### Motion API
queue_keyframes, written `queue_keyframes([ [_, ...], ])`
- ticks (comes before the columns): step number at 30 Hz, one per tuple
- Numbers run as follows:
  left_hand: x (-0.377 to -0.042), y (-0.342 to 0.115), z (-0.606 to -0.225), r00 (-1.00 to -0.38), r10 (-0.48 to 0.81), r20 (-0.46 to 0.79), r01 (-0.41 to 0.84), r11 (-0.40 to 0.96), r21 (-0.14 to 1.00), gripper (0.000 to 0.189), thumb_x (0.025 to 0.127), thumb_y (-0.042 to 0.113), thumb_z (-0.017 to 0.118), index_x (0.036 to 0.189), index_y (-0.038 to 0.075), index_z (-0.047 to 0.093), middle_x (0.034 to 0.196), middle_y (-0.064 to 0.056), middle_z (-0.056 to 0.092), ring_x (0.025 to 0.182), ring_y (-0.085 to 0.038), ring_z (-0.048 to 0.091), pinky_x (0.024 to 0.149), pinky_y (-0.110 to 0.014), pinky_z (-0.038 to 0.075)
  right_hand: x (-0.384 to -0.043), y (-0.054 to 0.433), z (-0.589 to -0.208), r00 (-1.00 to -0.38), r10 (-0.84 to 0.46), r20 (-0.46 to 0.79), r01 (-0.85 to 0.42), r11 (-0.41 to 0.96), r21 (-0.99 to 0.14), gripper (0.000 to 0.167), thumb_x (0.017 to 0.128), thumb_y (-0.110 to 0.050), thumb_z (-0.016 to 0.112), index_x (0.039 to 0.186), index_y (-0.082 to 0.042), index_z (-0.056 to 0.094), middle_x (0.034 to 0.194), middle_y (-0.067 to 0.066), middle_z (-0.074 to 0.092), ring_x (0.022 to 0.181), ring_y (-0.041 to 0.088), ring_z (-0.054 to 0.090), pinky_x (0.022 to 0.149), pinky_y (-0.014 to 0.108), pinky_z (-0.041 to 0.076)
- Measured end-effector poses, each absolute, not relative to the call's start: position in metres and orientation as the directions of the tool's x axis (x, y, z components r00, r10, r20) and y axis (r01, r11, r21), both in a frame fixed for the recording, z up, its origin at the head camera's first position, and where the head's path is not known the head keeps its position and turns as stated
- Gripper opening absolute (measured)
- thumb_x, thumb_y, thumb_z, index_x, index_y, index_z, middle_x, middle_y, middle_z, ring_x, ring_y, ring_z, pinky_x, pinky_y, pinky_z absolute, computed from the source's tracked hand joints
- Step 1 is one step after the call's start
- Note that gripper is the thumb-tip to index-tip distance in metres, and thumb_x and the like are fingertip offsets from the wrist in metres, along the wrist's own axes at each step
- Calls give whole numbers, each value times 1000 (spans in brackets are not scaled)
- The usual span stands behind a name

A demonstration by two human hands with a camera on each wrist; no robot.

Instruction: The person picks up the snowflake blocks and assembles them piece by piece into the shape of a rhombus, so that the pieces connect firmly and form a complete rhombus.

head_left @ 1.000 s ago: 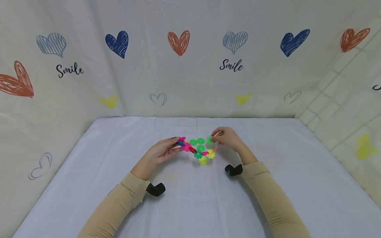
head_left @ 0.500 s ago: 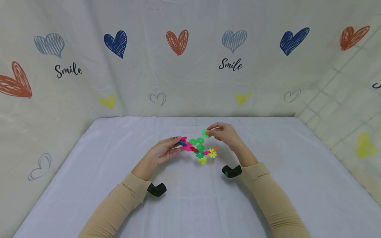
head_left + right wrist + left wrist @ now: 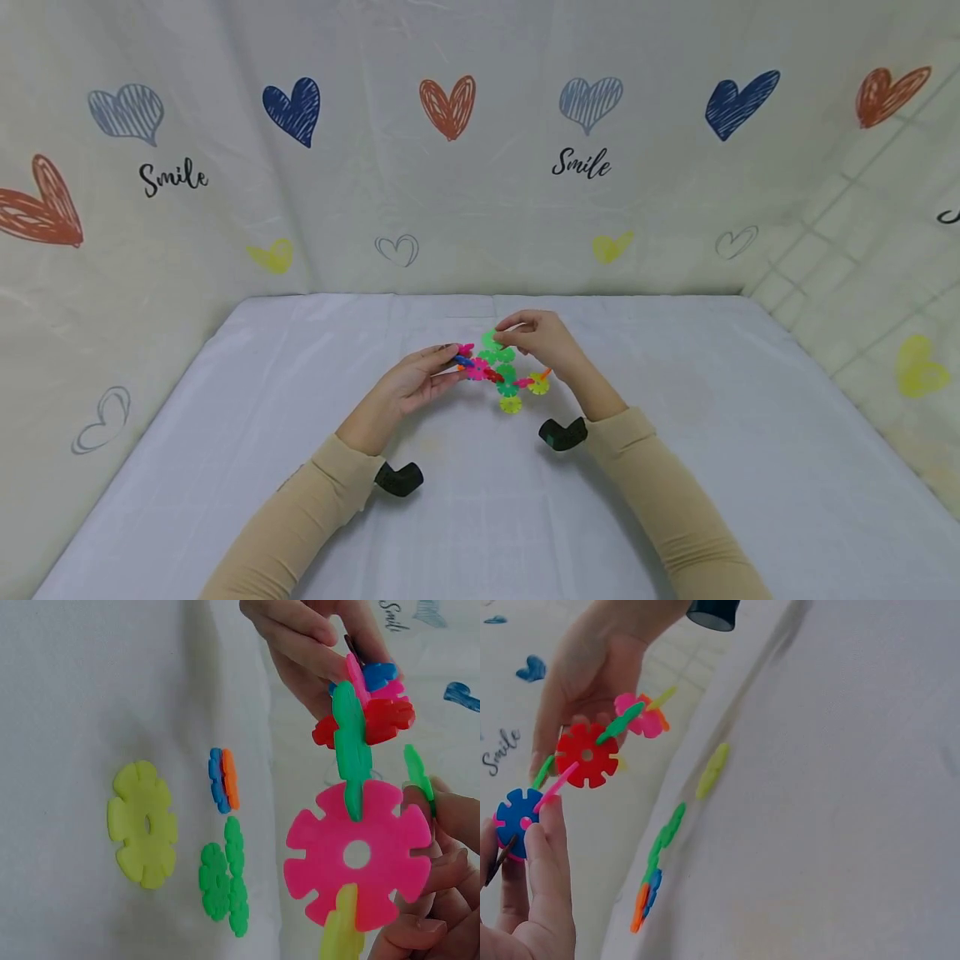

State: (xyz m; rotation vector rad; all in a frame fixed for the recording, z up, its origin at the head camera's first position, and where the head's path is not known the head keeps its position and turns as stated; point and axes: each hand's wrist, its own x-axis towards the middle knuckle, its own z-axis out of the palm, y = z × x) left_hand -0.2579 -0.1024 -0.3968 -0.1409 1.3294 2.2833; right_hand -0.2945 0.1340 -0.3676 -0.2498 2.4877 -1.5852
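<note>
Two Hands and a Flower Chain

The left hand (image 3: 408,383) pinches one end of a bright chain (image 3: 606,761) of plastic flowers. The blue flower (image 3: 510,814) sits between its thumb and fingers. The rest sticks out past the fingertips, up above the table (image 3: 480,517), with a red flower (image 3: 571,746) and a pink flower (image 3: 322,847) in it. The right hand (image 3: 542,337) pinches a loose green flower (image 3: 418,776) at the tips of its thumb and finger. It is near the chain, but I cannot tell if they touch. Down on the table lie a yellow flower (image 3: 133,832), three more green ones (image 3: 214,892), and an orange flower (image 3: 231,784) beside another blue one (image 3: 217,780).
</note>
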Motion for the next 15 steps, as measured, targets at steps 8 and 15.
queue_keyframes([
  [8, -258, -101, -397, -871, 367, -328, -463, -388, 797, 15, 108, 17, 53, 116, 5, 58, 107, -6, 63, 83, -15, 74, 74, -20, 57, -294, 125, -371, -959, -282, -35, -93, 429, -899, 27, 96, -22, 74, 117, -5, 76, 94, 7, 76, 96, 42, 63, 89, 54, 51],
  [15, -259, -100, -397, -866, 366, -341, -473, -378, 796, 20, 109, 18, 52, 122, 4, 57, 112, -7, 62, 85, -15, 74, 74, -19, 57, -294, 124, -373, -961, -275, -33, -84, 403, -911, 27, 95, -20, 75, 117, -4, 76, 93, 5, 76, 96, 44, 62, 88, 53, 51],
])
